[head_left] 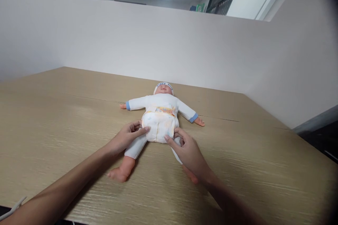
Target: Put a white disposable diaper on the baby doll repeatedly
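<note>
A baby doll (162,99) in a white outfit with blue cuffs and a printed white cap lies on its back, head away from me. Around its hips sits a white diaper (157,132) with a coloured printed band at the waist. My left hand (129,135) pinches the diaper's left edge between thumb and fingers. On the other side, my right hand (185,146) grips the right edge near the leg opening, thumb on the front. The doll's legs are spread, and my right hand and wrist partly hide the leg on that side.
The doll rests on a wide wood-grain table (66,119). A pale partition wall (145,42) rises behind the table and another along the right. A white cable (13,209) shows at the lower left corner.
</note>
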`<action>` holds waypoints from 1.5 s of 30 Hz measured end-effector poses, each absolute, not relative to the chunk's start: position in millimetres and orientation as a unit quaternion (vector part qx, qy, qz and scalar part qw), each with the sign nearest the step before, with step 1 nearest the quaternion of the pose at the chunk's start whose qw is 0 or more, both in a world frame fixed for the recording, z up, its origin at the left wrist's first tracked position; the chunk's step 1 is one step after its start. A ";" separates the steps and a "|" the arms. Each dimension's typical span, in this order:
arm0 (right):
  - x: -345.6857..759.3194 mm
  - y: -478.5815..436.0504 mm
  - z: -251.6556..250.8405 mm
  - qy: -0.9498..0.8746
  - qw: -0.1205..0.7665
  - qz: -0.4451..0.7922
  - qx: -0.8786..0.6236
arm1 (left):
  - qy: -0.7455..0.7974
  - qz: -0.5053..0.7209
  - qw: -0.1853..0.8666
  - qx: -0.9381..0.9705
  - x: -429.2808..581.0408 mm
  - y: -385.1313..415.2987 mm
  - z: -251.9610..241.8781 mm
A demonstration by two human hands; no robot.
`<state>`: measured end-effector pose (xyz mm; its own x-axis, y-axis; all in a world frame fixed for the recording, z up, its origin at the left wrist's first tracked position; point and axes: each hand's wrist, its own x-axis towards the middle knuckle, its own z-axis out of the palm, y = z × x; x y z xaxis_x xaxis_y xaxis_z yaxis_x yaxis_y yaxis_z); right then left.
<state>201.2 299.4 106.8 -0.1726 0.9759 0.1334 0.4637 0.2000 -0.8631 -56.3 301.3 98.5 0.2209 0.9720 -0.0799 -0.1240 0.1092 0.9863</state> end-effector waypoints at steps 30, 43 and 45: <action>226.2 349.5 114.5 -0.823 0.384 0.167 -0.384 | 0.408 0.392 0.102 0.818 -60.8 346.5 108.0; 303.8 452.3 78.6 -0.809 0.329 0.038 -0.485 | 0.621 0.325 0.018 0.713 -127.7 433.5 66.7; 296.8 444.3 82.4 -0.805 0.326 0.058 -0.492 | 0.634 0.302 0.008 0.712 -124.0 432.1 69.4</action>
